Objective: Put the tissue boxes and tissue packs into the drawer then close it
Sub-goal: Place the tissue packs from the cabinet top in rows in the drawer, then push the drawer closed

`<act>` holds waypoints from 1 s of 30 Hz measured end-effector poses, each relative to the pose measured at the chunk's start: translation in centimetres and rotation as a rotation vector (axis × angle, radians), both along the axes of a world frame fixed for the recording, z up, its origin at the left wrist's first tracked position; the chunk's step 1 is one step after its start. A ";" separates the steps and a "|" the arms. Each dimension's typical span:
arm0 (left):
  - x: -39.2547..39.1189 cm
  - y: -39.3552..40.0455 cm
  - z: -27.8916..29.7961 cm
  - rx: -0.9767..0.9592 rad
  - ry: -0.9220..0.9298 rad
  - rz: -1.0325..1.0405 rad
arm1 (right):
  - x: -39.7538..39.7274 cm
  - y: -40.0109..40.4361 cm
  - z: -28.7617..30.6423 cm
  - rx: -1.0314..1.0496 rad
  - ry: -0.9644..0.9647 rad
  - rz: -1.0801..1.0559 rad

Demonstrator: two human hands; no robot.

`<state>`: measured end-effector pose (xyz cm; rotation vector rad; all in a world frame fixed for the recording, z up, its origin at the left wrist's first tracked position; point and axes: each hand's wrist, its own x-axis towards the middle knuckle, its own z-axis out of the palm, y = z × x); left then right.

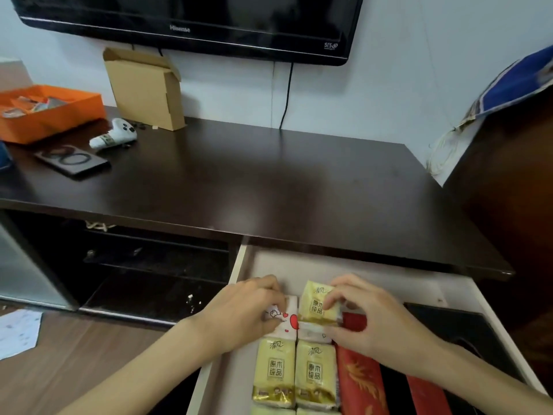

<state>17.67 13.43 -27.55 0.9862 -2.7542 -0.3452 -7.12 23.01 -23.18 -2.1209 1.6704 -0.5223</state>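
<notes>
The white drawer (353,266) stands pulled out under the dark desk. Inside it lie two rows of yellow tissue packs (273,369) side by side, with red boxes (360,381) to their right. My left hand (242,313) presses on a white tissue pack with red hearts (290,317) at the far end of the left row. In my right hand (368,316), a yellow tissue pack (317,304) is pinched by the fingertips, tilted up above a white pack (312,333) in the right row.
The dark desk top (269,181) carries an orange box (45,112), a white game controller (115,134), a phone (73,160) and a cardboard box (146,88) at the left. A TV (191,22) hangs above. A dark cabinet (514,205) stands right.
</notes>
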 end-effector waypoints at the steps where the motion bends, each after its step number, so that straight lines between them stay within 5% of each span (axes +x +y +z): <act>1: 0.0 0.1 0.1 0.000 0.000 0.005 | 0.2 -0.1 -0.6 0.030 0.017 0.006; 6: 0.1 0.4 0.4 0.019 -0.024 0.028 | 1.0 -0.9 -2.1 0.081 0.205 0.008; 16: 0.1 2.4 1.9 -0.054 -0.046 0.016 | 1.8 1.0 -0.6 0.076 0.177 -0.033; 23: 5.6 11.7 5.6 -0.077 0.158 -0.112 | 1.4 13.8 2.4 -0.104 -0.029 -0.001; 30: 8.7 19.3 1.1 -0.111 0.123 -0.170 | -0.3 24.2 -3.3 -0.262 0.299 -0.157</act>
